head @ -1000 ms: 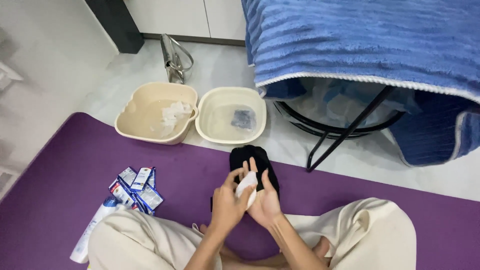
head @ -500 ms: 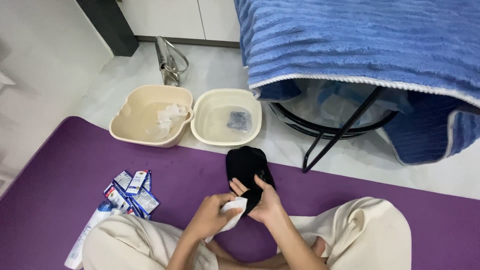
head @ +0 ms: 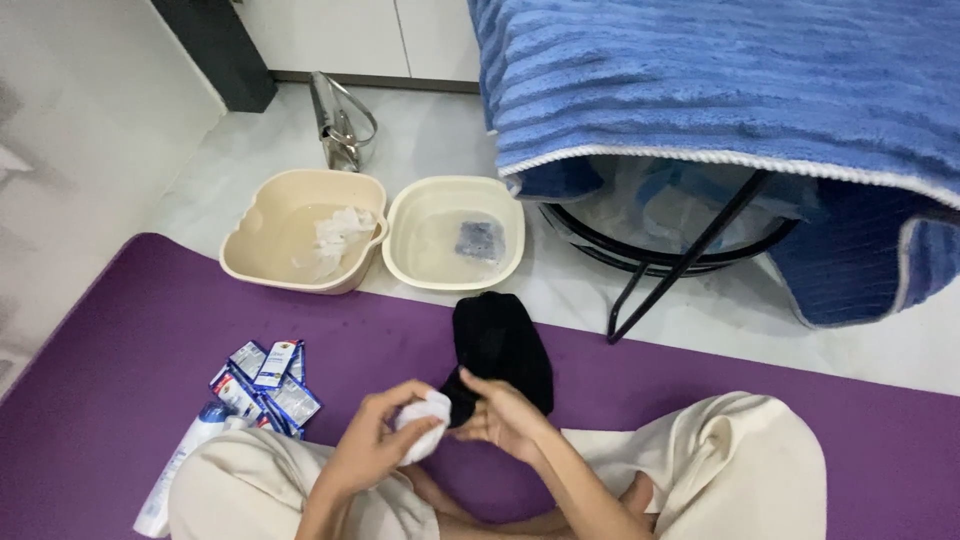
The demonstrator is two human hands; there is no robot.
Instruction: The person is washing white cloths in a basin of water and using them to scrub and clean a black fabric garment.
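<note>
On the purple mat [head: 120, 340], head view looking straight down, a person sits cross-legged in cream trousers [head: 720, 470] with both hands held out in front of the knees. Left hand [head: 372, 440] comes up from the bottom edge, wrist bent inward, fingers curled and pinched around a small white wad [head: 422, 420] (cloth or tissue, can't tell which). Right hand [head: 500, 415] sits just right of the wad, palm turned toward it, fingers gripping the lower end of a black cloth [head: 498, 350]. That cloth lies on the mat and stretches away from the hands toward the basins, and the wad looks to be touching its near end.

Everything else, relative to the mat: just past its far edge two cream basins sit side by side on the pale floor. The left basin [head: 255, 262] has water and something white in it, the right basin [head: 410, 262] has water with a dark bluish scrap under the surface. On the mat, left of the hands, there's a pile of small blue and white sachets [head: 262, 380], and a white bottle [head: 175, 475] lies just below them by the left knee. Beyond the mat on the right, a blue towel [head: 720, 90] is draped over a black metal stand [head: 680, 262].
</note>
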